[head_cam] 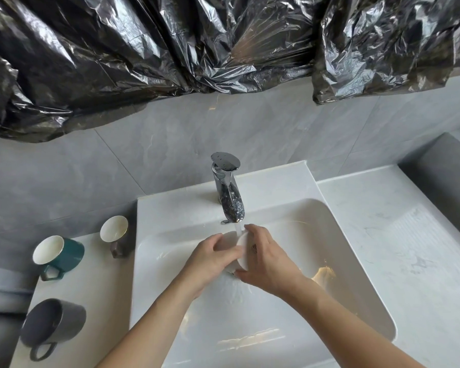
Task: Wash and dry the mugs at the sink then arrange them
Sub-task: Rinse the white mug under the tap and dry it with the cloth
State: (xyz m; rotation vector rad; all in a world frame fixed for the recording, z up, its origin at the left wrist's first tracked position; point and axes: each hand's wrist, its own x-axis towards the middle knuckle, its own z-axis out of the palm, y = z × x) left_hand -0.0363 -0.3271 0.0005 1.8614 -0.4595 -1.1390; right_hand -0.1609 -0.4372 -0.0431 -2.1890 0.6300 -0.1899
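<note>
You hold one white mug (241,252) under the running tap (230,193), over the sink (337,251).

Both your hands wrap it: the left hand (213,257) covers one side, the right hand (267,257) grips the other. A small dark mark on the mug is too blurry to read. Three more mugs wait on the desk (101,285) to the left: a green mug (60,254), a brown mug (116,235) and a grey mug (52,324).
</note>
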